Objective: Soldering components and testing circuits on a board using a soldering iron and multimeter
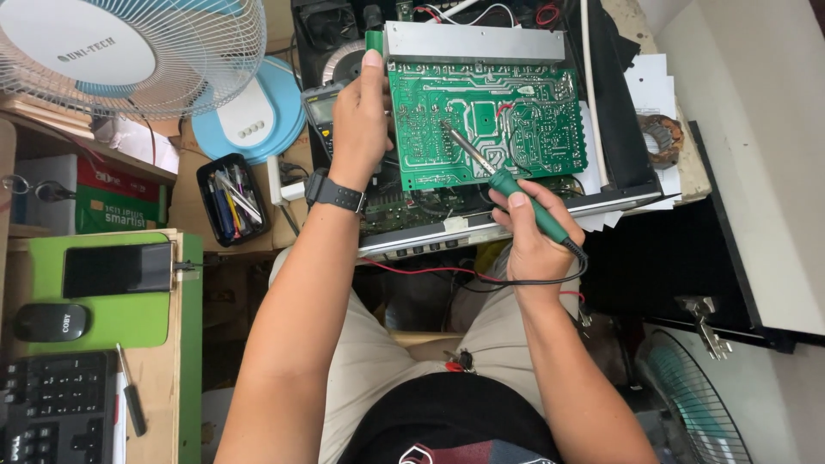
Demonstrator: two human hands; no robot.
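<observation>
While the left hand (361, 116) grips the left edge of the green circuit board (485, 125) — thumb up beside a green cylinder (374, 40) — the board stands tilted up out of an open metal case (464, 232). The right hand (533, 232) is closed around the green handle of a soldering iron (503, 176), its tip touching the board near the middle. A black wristwatch (335, 193) sits on the left wrist — a red wire (412, 271) trails below the case.
</observation>
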